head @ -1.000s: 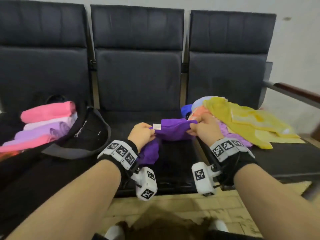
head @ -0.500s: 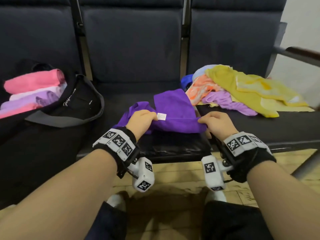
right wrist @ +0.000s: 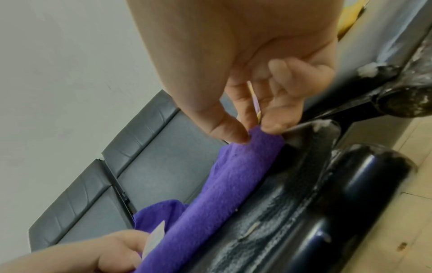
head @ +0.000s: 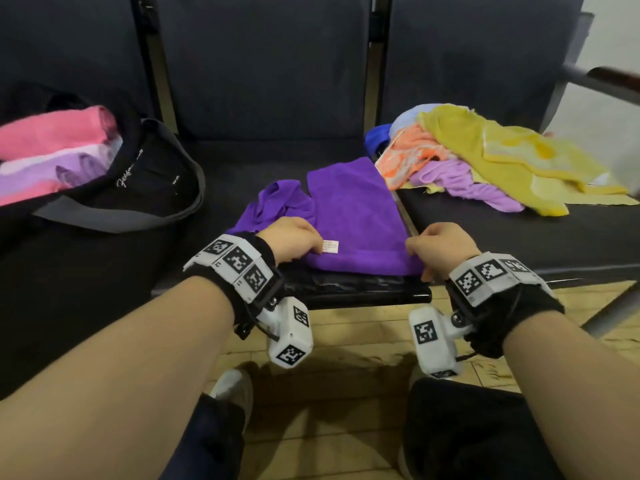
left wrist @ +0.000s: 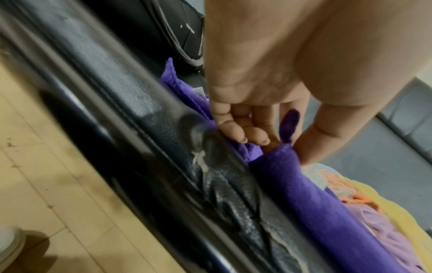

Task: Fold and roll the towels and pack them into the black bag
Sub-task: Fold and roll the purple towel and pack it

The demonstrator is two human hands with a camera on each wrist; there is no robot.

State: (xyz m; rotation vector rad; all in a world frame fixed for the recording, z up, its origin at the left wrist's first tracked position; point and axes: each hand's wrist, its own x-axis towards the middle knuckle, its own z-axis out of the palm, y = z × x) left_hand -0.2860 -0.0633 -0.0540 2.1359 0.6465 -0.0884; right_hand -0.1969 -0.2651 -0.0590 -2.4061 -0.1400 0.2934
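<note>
Pinching the near corners of a deep purple fleece towel (head: 353, 216) laid on the middle black seat (head: 346, 289), left hand (head: 294, 239) and right hand (head: 440, 245) close thumb-to-finger in both wrist views, where even, tight tension should start a neat roll.

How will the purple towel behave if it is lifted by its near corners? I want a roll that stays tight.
The purple towel is probably floppy: its far left part lies bunched. It looks like light fleece, so the left hand and right hand pinching its near edge should suffice. It may unroll if released, being soft.
</note>
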